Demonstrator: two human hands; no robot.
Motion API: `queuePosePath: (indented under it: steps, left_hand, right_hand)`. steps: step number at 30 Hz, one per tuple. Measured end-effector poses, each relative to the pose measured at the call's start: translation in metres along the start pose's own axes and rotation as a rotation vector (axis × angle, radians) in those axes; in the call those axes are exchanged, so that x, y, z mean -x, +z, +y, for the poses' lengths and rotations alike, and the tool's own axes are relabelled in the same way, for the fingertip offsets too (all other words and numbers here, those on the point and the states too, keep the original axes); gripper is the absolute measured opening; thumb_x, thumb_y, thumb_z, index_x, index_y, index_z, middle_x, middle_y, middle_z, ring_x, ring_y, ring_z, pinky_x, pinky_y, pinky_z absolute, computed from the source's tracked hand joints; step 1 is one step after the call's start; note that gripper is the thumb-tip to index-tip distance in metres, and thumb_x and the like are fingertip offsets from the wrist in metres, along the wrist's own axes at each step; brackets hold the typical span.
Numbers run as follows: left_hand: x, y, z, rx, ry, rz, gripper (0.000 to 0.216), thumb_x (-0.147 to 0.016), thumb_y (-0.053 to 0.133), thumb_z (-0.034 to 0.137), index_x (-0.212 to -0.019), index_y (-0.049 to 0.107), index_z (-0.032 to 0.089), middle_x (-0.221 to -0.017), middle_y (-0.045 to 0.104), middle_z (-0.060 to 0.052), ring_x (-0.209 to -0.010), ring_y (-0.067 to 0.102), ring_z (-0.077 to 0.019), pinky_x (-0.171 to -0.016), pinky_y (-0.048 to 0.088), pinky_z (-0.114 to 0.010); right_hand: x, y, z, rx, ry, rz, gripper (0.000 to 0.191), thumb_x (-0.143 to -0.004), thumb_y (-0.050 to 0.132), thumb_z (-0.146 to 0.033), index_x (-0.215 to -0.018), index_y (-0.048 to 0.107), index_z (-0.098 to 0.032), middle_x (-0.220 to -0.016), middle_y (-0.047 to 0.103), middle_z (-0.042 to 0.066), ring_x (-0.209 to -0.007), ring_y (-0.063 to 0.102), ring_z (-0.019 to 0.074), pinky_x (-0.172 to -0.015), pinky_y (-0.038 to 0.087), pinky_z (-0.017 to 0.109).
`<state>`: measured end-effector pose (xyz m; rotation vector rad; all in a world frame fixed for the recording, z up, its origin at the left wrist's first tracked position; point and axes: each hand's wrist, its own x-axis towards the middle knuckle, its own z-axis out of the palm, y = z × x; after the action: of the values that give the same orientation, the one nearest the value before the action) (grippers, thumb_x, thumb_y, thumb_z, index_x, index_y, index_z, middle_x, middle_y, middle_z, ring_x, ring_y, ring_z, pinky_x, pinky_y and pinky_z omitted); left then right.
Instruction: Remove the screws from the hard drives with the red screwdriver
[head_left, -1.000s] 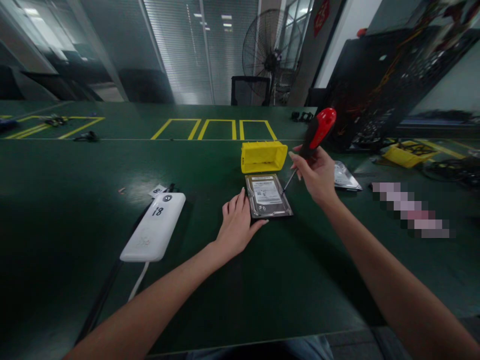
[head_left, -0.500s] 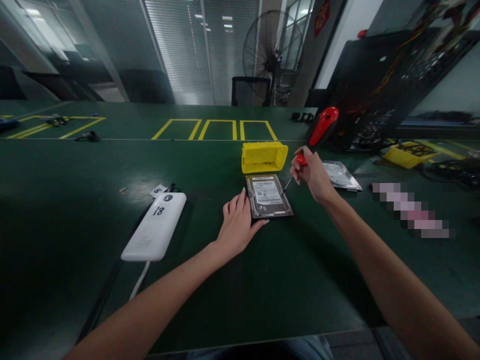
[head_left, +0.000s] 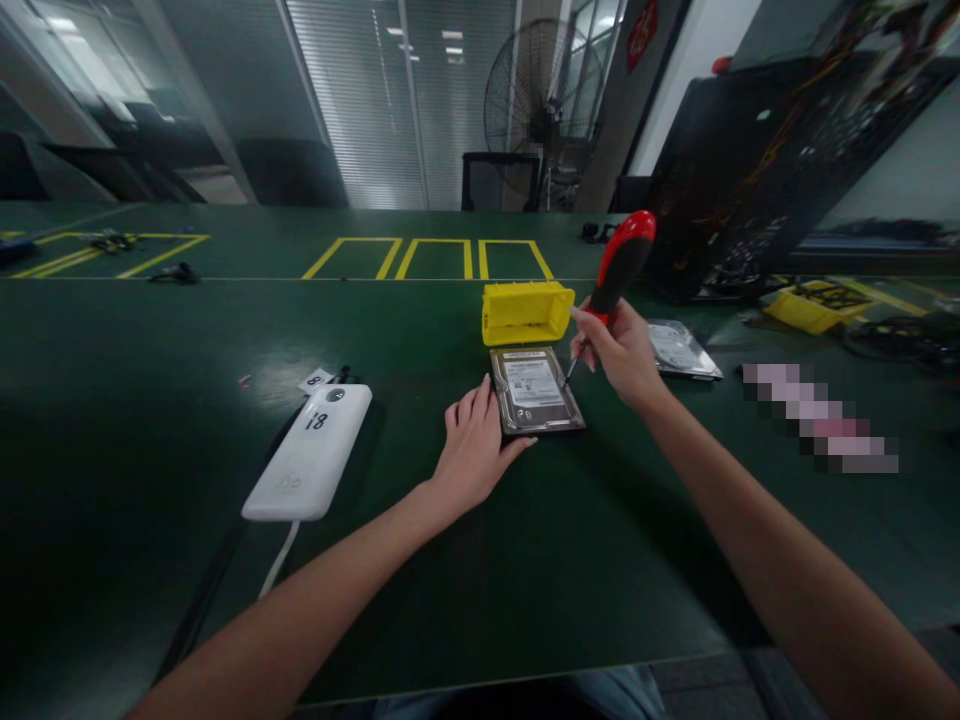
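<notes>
A silver hard drive (head_left: 546, 408) with a white label lies flat on the green table. My left hand (head_left: 474, 440) holds its near left corner, fingers along the left side and thumb along the front edge. In my right hand (head_left: 619, 350) is a screwdriver (head_left: 624, 258) with a thick red and black handle, closed fingers around its lower part. Its handle leans up and to the right. The thin shaft slants down to the drive's right edge, where the tip appears to touch; the screw itself is too small to make out.
Just behind the drive a yellow bin (head_left: 527, 315) faces me. Another hard drive (head_left: 682, 350) lies right of my right hand. A white power bank (head_left: 309, 455) with a cable is at left. A black computer case (head_left: 720, 190) and a yellow tray (head_left: 814, 305) stand at far right.
The screwdriver's handle has swung left and stands more upright. My right hand has turned and shifted its grip around the handle. My left hand and the drive have stayed put.
</notes>
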<state>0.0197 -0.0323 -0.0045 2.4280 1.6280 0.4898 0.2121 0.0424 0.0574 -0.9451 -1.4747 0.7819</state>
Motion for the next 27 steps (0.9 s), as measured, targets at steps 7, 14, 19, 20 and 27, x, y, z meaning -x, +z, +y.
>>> queuePosePath:
  steps: [7,14,19,20,27]
  left_hand:
    - [0.0013,-0.0026,0.0011,0.001,-0.007,-0.014,0.069,-0.089,0.043,0.053,-0.143,0.026,0.013,-0.153,0.021,-0.013,-0.138,0.024,-0.0296,-0.109,0.027,-0.050]
    - [0.0018,-0.0018,-0.0001,0.021,-0.003,-0.001,0.068,-0.089,0.045,0.052,-0.142,0.027,0.015,-0.153,0.022,-0.013,-0.138,0.024,-0.0302,-0.109,0.027,-0.051]
    - [0.0022,-0.0012,-0.0006,0.021,0.001,0.002,0.068,-0.089,0.045,0.053,-0.143,0.026,0.015,-0.153,0.022,-0.013,-0.138,0.024,-0.0299,-0.109,0.027,-0.050]
    - [0.0022,-0.0011,-0.0007,0.021,0.000,0.002,0.068,-0.089,0.045,0.053,-0.143,0.026,0.015,-0.153,0.022,-0.013,-0.138,0.024,-0.0299,-0.109,0.027,-0.050]
    - [0.0020,-0.0021,0.0002,0.016,0.000,-0.006,0.069,-0.089,0.044,0.053,-0.143,0.024,0.015,-0.153,0.021,-0.014,-0.138,0.023,-0.0298,-0.109,0.026,-0.049]
  right_hand:
    - [0.0008,0.0000,0.0017,-0.014,-0.047,0.016,0.031,-0.074,0.068,-0.042,-0.085,0.048,-0.021,-0.065,0.049,-0.004,-0.040,0.051,0.0064,-0.030,0.031,0.021]
    - [0.0026,-0.0004,0.0001,0.013,-0.036,0.028,0.031,-0.076,0.065,-0.047,-0.085,0.047,-0.023,-0.058,0.048,-0.005,-0.041,0.050,0.0085,-0.032,0.032,0.023]
    - [0.0054,0.0021,-0.0018,0.038,-0.025,0.045,0.028,-0.077,0.064,-0.045,-0.085,0.049,-0.022,-0.064,0.051,-0.003,-0.043,0.050,0.0082,-0.033,0.032,0.024]
    - [0.0056,0.0024,-0.0009,0.047,-0.030,0.052,0.028,-0.077,0.063,-0.045,-0.084,0.050,-0.022,-0.063,0.051,-0.003,-0.043,0.050,0.0084,-0.033,0.032,0.024]
    - [0.0026,-0.0005,0.0035,-0.009,0.061,0.073,0.037,-0.080,0.054,-0.058,-0.083,0.048,-0.022,-0.061,0.042,-0.004,-0.044,0.047,0.0074,-0.034,0.028,0.021]
